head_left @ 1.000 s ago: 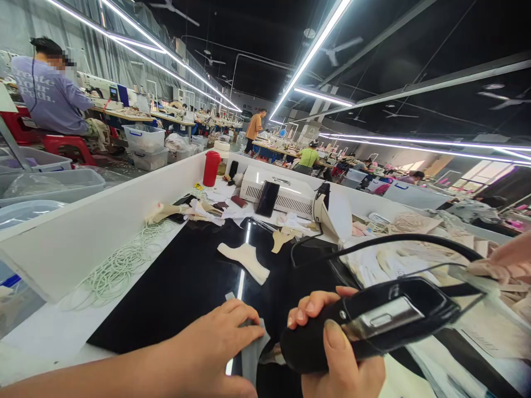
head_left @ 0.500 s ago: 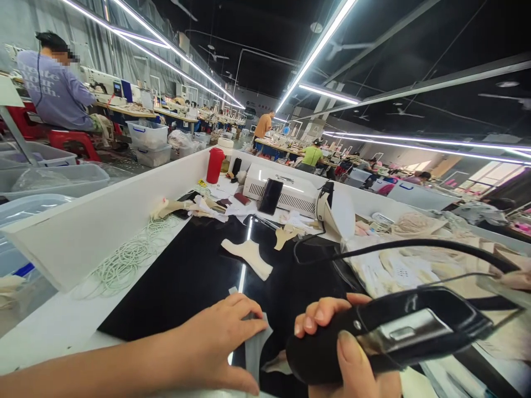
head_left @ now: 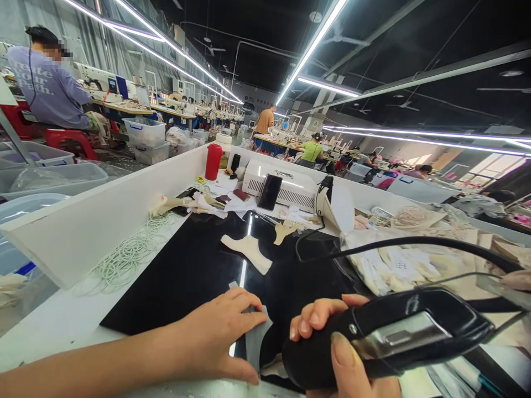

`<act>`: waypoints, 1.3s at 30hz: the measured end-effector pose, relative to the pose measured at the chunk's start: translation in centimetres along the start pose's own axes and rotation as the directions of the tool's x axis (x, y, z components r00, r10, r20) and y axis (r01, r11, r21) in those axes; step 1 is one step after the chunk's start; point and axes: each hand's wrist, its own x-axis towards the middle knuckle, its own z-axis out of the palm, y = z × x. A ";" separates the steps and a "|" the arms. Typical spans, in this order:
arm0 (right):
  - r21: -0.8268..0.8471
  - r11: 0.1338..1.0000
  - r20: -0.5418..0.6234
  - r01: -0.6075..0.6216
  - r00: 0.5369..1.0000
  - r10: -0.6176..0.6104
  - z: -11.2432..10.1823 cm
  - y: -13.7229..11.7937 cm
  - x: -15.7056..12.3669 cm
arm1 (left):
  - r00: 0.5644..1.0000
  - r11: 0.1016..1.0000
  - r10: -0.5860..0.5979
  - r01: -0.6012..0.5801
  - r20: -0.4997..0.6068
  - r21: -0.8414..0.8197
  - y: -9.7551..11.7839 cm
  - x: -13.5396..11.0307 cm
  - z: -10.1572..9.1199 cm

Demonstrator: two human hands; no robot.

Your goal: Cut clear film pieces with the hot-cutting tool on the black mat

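My left hand [head_left: 226, 334] lies over a grey strip of material [head_left: 258, 331] on the glossy black board [head_left: 174, 282], its thumb and fingers apart and touching the strip. My right hand [head_left: 346, 354] is wrapped round the dark rounded end of a black corded hand tool [head_left: 398, 329] with a silver plate along its side. I cannot make out the tool's exact kind. It is held above the board, tilted toward the right. Under its rounded end a small pale scrap [head_left: 274, 366] shows in part. Beyond my left hand lies a cream curved fabric piece [head_left: 248, 253].
A thick black cable [head_left: 431, 241] arches over bagged pale pieces [head_left: 385, 265] at right. Behind the board stand a phone [head_left: 269, 192], a white vented machine [head_left: 307, 188] and a red bottle [head_left: 213, 162]. Pale green cord [head_left: 124, 257] lies left, beside a white partition [head_left: 103, 215]. Several people sit farther off.
The black tool and my right hand have shifted slightly left. My left hand stays over the grey strip, and the fabric pieces lie as before.
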 end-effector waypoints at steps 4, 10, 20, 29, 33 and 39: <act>-0.013 1.000 -0.009 0.016 1.000 -0.016 -0.3 0.2 0.3 | 1.000 1.000 -0.001 0.001 -0.001 -0.025 0.0 -0.1 -0.3; -0.080 0.995 -0.011 0.059 0.998 -0.060 -3.2 0.6 2.2 | 0.997 1.000 0.025 -0.023 -0.071 0.020 -0.5 -0.2 -0.8; -0.163 0.985 -0.233 0.051 0.968 -0.089 -3.8 0.1 5.6 | 0.985 0.986 0.153 -0.158 -0.081 -0.053 0.5 -0.4 -0.4; -0.068 0.992 0.042 0.102 0.994 -0.099 -2.8 1.2 3.1 | 0.983 0.986 0.166 -0.167 -0.080 -0.013 0.0 -0.3 -0.3; -0.070 0.992 0.048 0.107 0.993 -0.104 -2.8 1.4 2.9 | 0.987 0.989 0.151 -0.151 -0.062 0.007 0.2 -0.3 -0.3; -0.096 0.992 0.042 0.084 0.996 -0.080 -2.7 1.6 2.7 | 0.988 0.990 0.142 -0.142 -0.058 0.005 0.2 -0.2 -0.4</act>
